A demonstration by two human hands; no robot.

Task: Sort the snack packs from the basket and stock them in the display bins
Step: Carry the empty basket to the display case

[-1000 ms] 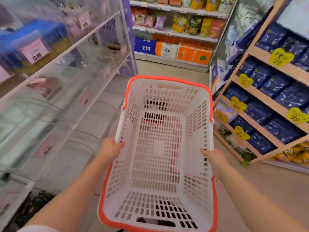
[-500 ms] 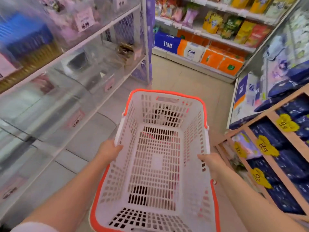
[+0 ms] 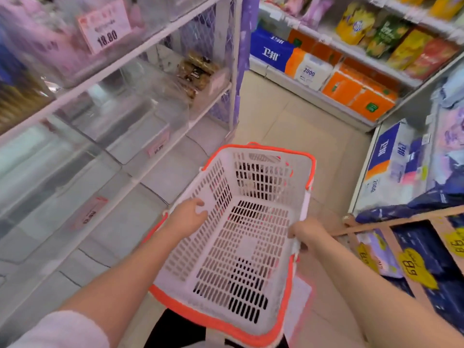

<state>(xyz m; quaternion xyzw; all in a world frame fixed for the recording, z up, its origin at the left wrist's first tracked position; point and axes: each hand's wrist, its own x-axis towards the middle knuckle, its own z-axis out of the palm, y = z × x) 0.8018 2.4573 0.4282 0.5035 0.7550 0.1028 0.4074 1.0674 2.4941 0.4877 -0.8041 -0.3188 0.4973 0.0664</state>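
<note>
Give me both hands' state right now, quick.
Left hand: grips the basket by its left rim.
Right hand: grips the right rim of the same basket.

I hold the basket [image 3: 241, 247] out in front of me over the aisle floor [image 3: 296, 126], my left hand [image 3: 187, 218] on its left rim, my right hand [image 3: 305, 232] on its right rim, nothing inside it. To my left runs the shelf rack [image 3: 160, 31] of display bins [image 3: 120, 114], stacked in tiers, one far bin holding snack packs [image 3: 195, 71], with a price tag [image 3: 104, 26] on the bin above. Ahead across the aisle end a low shelf carries tissue packs [image 3: 308, 70] with bagged goods [image 3: 376, 36] on the tier above, and a wooden shelf [image 3: 391, 222] stands close on my right.
</note>
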